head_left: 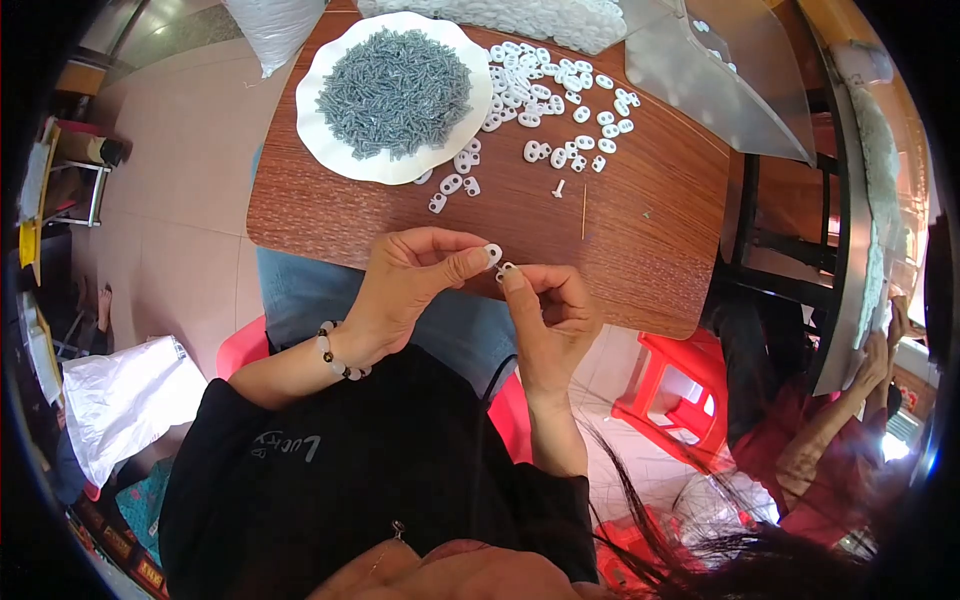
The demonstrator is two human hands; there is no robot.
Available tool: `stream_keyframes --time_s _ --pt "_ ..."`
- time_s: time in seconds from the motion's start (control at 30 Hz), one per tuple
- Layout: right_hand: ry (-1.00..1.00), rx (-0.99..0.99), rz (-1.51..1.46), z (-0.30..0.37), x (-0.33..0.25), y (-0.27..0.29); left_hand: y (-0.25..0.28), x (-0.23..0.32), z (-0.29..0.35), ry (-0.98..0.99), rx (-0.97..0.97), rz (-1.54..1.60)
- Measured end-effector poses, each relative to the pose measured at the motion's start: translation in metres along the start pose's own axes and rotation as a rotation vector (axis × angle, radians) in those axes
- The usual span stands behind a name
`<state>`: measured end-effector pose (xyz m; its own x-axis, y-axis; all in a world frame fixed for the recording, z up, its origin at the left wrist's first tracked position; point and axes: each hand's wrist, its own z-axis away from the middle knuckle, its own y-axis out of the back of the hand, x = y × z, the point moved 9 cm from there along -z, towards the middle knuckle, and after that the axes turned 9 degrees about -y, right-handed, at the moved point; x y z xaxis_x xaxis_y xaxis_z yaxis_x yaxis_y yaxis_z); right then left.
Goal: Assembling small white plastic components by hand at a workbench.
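Note:
Just above the table's near edge, my left hand pinches a small white oval plastic piece with a hole in it. Close against it, my right hand grips another small white plastic piece between thumb and forefinger. The two pieces nearly meet; whether they are joined is too small to tell. Many similar white two-holed pieces lie loose across the table. Beyond my left hand, a scalloped white plate holds a heap of small grey-blue translucent rods.
On the wooden table lie a small white peg and a thin wooden stick. Bagged white pieces and a translucent bin line the far side. A red stool stands right, near another person's hands.

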<state>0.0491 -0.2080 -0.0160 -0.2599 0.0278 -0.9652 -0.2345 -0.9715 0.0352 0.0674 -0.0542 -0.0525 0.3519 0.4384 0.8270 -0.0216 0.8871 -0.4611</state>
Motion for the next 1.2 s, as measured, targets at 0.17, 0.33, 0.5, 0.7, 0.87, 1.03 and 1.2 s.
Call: stream_keyframes --time_s 0.17,0.33,0.5,0.7,0.87,1.03,1.2 --pt "-0.006 -0.002 0.041 0.0 -0.004 -0.001 -0.003 0.007 -0.001 -0.069 -0.008 -0.028" --pt "0.022 -0.019 0.036 0.002 -0.004 -0.005 -0.008 0.007 0.0 -0.103 -0.039 -0.033" --pt "-0.003 -0.06 -0.039 0.0 0.002 -0.006 -0.008 0.01 0.002 -0.09 -0.047 -0.004" --pt "-0.029 -0.232 -0.203 -0.001 0.007 -0.012 -0.006 0.006 0.003 0.03 -0.097 -0.005" --pt "0.085 -0.379 -0.047 -0.002 -0.004 -0.019 -0.01 0.01 0.004 0.067 -0.156 -0.006" --pt "0.22 -0.468 -0.014 0.003 -0.018 -0.032 -0.013 0.007 0.006 0.109 -0.193 0.0" --pt "0.233 -0.474 0.066 0.002 -0.013 -0.03 -0.013 0.004 0.008 0.151 -0.18 0.068"
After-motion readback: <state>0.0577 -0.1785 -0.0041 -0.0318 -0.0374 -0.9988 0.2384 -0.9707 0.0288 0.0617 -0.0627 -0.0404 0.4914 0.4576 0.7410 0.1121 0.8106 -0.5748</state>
